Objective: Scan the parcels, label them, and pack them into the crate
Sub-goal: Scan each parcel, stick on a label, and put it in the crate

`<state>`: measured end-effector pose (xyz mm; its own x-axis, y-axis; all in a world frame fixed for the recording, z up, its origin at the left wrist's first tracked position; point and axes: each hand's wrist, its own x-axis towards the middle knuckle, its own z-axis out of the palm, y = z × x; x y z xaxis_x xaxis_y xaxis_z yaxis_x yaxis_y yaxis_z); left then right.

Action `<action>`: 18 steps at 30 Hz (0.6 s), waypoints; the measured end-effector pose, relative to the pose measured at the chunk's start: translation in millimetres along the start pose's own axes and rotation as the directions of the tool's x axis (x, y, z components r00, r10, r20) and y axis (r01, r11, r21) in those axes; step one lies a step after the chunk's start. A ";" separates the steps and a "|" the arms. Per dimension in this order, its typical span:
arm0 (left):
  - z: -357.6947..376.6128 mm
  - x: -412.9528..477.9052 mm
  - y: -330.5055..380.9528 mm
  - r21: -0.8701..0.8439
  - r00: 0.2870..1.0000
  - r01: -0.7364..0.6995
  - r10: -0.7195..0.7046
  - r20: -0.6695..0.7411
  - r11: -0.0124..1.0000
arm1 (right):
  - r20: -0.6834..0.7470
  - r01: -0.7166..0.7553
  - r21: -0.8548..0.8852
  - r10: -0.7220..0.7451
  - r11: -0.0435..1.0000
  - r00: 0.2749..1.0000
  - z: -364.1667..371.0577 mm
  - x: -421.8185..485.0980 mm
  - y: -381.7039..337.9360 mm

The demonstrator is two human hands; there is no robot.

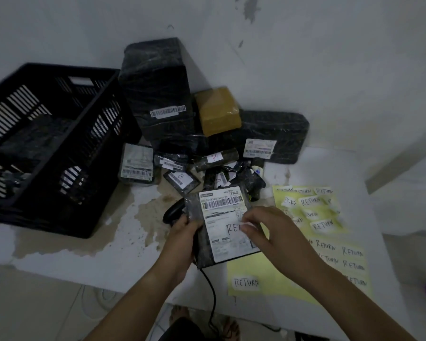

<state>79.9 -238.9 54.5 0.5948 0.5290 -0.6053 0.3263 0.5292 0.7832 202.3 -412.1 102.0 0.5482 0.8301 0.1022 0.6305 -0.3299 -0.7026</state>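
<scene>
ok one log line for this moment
step: labelling | left hand: holds parcel | right hand: pressing RETURN sticker on | crate: some parcels inside

— What's in the hands?

— The left hand [182,233] grips a flat black plastic-wrapped parcel [221,225] by its left edge, along with a black corded barcode scanner [174,212] behind it. The right hand [271,232] presses a white "RETURN" sticker [236,228] onto the parcel's white shipping label.

— And around them?

— A black slatted plastic crate [52,143] sits left on the stained white tabletop [108,254]; yellow sheets of "RETURN" stickers [330,242] lie right — more wrapped parcels [158,102] are piled behind.
</scene>
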 end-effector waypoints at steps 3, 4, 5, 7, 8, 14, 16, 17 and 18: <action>0.5 1.2 -2.9 -0.138 0.998 0.045 -0.039 0.045 0.989 | -0.017 -0.023 0.081 0.024 0.996 1.000 -0.6 2.4 -3.5; 0.3 2.6 -5.0 -0.167 0.998 0.054 -0.047 0.047 0.984 | -0.030 -0.037 0.119 0.041 0.992 0.999 -1.2 3.1 -4.2; 0.2 3.4 -7.1 -0.182 0.998 0.058 -0.050 0.045 0.982 | -0.045 -0.048 0.157 0.056 0.986 0.997 -1.9 3.3 -4.9; -0.3 4.6 -10.9 -0.164 0.999 0.043 -0.042 0.010 0.986 | -0.071 -0.057 0.206 0.073 0.977 0.995 -2.9 3.0 -5.9; -0.6 4.9 -11.8 -0.137 1.000 0.026 -0.028 -0.013 0.990 | -0.074 -0.066 0.211 0.083 0.975 0.994 -3.3 3.0 -5.7; -1.6 2.2 -4.4 -0.157 0.999 -0.031 0.024 -0.043 0.987 | -0.036 -0.112 0.146 0.118 0.983 0.992 -0.4 3.4 -2.2; -1.3 2.8 -1.0 -0.152 0.998 -0.059 0.058 -0.010 0.987 | -0.025 -0.074 0.104 0.077 0.992 0.997 0.0 3.9 -4.8; -1.6 2.9 0.4 -0.129 0.997 -0.074 0.075 -0.003 0.989 | -0.030 -0.055 0.081 0.057 0.995 0.998 -0.2 4.5 -6.4; -2.1 3.8 0.9 -0.104 0.996 -0.085 0.086 0.001 0.991 | -0.037 -0.041 0.058 0.043 0.997 0.998 -1.1 5.9 -8.2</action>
<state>80.9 -235.0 52.6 0.6216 0.5714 -0.5358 0.1961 0.5487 0.8127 201.0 -405.0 109.1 0.5947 0.7980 0.0974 0.5743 -0.3370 -0.7460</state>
